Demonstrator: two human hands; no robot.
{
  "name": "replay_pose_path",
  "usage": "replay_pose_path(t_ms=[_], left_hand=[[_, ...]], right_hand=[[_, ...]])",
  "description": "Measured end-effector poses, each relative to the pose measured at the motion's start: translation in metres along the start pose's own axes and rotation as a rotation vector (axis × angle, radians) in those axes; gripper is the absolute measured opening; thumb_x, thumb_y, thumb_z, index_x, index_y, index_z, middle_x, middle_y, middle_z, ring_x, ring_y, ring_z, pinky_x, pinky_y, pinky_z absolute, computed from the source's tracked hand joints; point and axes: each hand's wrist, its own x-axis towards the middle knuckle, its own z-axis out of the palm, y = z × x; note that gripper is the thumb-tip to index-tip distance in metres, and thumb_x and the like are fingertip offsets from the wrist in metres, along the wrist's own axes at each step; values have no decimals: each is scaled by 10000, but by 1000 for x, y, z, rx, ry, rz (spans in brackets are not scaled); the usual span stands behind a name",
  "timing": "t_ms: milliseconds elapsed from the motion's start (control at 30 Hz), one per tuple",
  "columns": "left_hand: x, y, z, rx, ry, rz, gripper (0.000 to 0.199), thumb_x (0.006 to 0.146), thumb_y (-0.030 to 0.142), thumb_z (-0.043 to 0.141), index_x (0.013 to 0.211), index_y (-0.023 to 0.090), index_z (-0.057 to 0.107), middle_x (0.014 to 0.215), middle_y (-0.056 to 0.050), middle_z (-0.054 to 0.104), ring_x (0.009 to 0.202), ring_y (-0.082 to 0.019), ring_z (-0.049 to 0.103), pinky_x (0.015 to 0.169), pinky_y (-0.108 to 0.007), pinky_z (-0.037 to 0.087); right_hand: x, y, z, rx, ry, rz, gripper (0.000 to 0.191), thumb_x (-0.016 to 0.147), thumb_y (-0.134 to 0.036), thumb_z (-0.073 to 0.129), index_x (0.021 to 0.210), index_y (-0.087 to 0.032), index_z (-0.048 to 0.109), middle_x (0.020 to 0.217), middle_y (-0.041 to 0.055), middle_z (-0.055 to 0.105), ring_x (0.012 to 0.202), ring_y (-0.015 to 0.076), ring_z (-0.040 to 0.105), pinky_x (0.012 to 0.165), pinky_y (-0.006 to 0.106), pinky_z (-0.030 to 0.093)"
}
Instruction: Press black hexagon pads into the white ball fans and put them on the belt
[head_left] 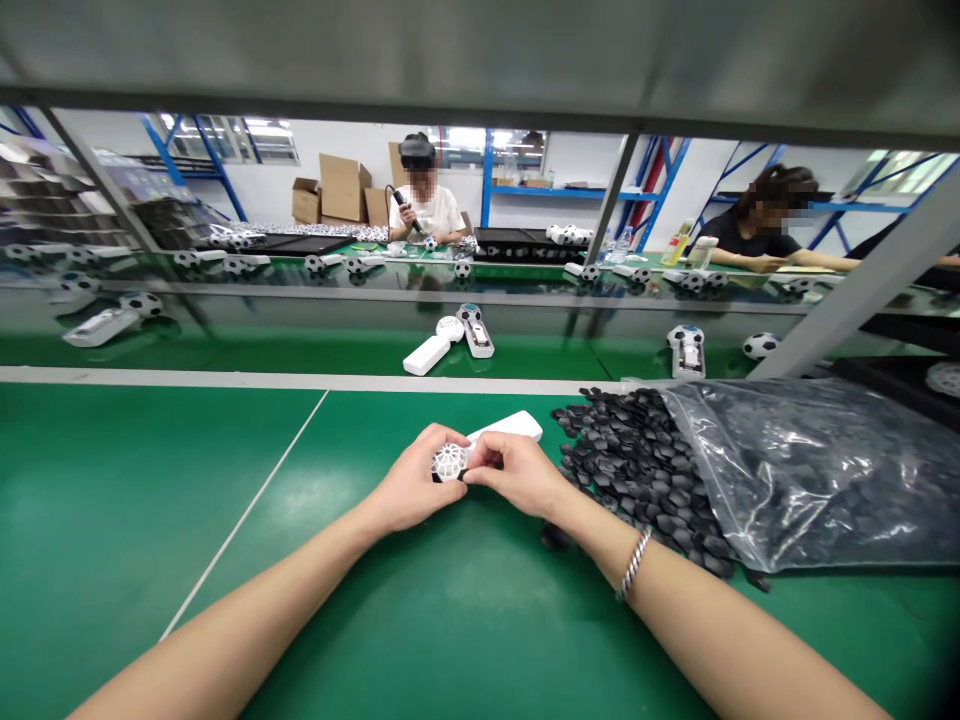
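Note:
A white handheld fan [451, 462] with a round lattice head lies in front of me, its handle pointing to the upper right. My left hand [417, 480] is closed around the left side of the fan head. At the head's right edge my right hand [517, 472] pinches a small black piece [463, 476], mostly hidden by the fingertips and touching the rim. Just right of that hand, a heap of loose black pieces [637, 450] spills from a clear plastic bag [810, 470].
Beyond the pale bench edge [225, 377], a green conveyor carries a white fan [429, 352], an opened football-patterned fan [475, 332] and several others. Two people [426, 212] sit across the line. A grey shelf [480, 60] hangs overhead, with a slanted post [855, 270] at right.

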Motion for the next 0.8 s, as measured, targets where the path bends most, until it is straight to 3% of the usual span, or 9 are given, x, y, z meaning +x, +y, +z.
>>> replay_pose_path(t_ms=[167, 300, 400, 500, 667, 800], left_hand=[[-3, 3, 3, -64, 36, 7, 343, 604, 166, 589, 940, 207, 531, 955, -21, 538, 874, -189, 531, 766, -301, 425], [11, -8, -18, -169, 119, -127, 386, 612, 237, 626, 986, 206, 533, 851, -2, 577, 699, -154, 540, 628, -264, 437], [45, -33, -47, -181, 397, -204, 460, 614, 341, 653, 1036, 211, 524, 796, 4, 587, 650, -145, 542, 576, -244, 438], [91, -65, -72, -10, 675, -309, 463, 600, 377, 651, 1021, 210, 550, 854, -19, 603, 711, -168, 568, 584, -243, 446], [145, -104, -89, 131, 789, -419, 457, 591, 362, 646, 998, 166, 575, 849, -63, 606, 715, -208, 575, 594, -286, 450], [163, -102, -118, 252, 833, -465, 536, 609, 421, 640, 1050, 135, 535, 881, -74, 596, 755, -224, 570, 641, -312, 455]], right_hand=[[-1, -9, -9, -169, -1, 5, 149, 675, -208, 681, 711, -182, 539, 671, -42, 555, 630, 105, 522, 583, 210, 399], [-31, -16, -43, -420, 84, -96, 177, 721, -264, 662, 839, -208, 542, 872, -3, 569, 806, 145, 524, 700, 255, 422], [-57, -3, -70, -646, 186, 1, 118, 773, -221, 604, 874, -203, 546, 936, 32, 565, 893, 193, 494, 762, 318, 423], [-71, 18, -83, -784, 225, 83, 185, 775, -200, 599, 954, -192, 554, 1010, 63, 561, 943, 231, 485, 789, 373, 422], [-73, 34, -85, -835, 204, 136, 255, 763, -217, 618, 1013, -208, 570, 1058, 67, 567, 980, 263, 492, 801, 419, 426], [-73, 32, -86, -811, 181, 149, 261, 763, -206, 614, 1021, -213, 574, 1057, 62, 573, 972, 261, 499, 809, 426, 423]])
